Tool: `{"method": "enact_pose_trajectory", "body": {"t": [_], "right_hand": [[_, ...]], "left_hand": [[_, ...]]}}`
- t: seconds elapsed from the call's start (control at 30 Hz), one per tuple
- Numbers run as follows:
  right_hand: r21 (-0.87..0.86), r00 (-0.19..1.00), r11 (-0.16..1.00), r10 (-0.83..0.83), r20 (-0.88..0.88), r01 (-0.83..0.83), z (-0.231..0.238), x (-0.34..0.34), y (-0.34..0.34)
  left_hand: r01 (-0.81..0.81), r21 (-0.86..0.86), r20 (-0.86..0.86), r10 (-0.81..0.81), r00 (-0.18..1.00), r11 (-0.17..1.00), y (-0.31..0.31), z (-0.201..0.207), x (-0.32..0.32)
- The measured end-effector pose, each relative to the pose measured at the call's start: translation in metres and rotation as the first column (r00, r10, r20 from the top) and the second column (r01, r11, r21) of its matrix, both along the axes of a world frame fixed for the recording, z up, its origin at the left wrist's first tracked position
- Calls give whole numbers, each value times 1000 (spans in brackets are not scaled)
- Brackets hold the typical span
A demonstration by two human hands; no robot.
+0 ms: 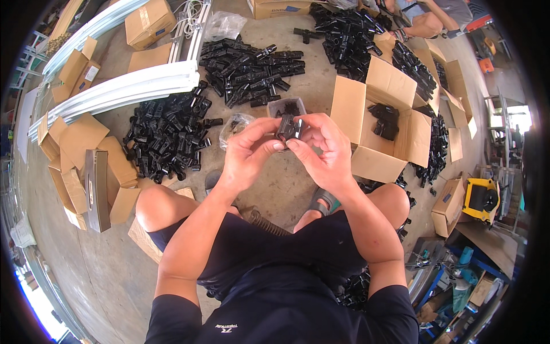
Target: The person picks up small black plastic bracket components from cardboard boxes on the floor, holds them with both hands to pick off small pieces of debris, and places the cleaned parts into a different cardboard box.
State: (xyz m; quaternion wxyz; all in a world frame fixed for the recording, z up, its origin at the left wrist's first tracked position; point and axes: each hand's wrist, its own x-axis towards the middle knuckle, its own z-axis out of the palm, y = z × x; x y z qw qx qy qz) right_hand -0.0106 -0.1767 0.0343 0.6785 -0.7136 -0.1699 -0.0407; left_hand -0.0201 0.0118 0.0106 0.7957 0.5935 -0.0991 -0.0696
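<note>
In front of my body, my left hand (245, 153) and my right hand (325, 150) meet around a small black plastic fitting (288, 127). Thumbs and fingertips of both hands pinch it from either side, and its far side is partly hidden by the fingers. Just beyond it stands a small pale tub (276, 109) with tiny dark pieces inside. A clear plastic bag (234, 125) lies on the floor beside my left hand. To the right of my right hand is an open cardboard box (348, 109) with a few black fittings in it.
Heaps of black fittings lie left (166, 135), ahead (246, 69) and far right (346, 40). White metal profiles (132, 86) cross the left side near opened cartons (86, 137). Another person's arm and leg (427, 26) show at the top right. Tools and a yellow case (478, 199) stand right.
</note>
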Motion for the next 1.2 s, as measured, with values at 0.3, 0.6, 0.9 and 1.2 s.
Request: {"method": "enact_pose_trajectory", "body": {"t": [0.3,0.6,0.9,1.2], "right_hand": [[-31,999,999,35,-30,-36,1,1,-4],[-64,998,996,68,14,-67,7,4,-7],[128,988,990,70,-140,-52,1,6,-6],[78,990,997,33,-134,-23,4,4,-4]], "left_hand": [[-53,108,79,45,996,993,-1,0,-4],[-60,214,184,20,983,975,0,-3,-4],[-85,196,122,61,991,977,-10,2,-5],[-55,159,127,35,991,986,-4,-4,-5]]}}
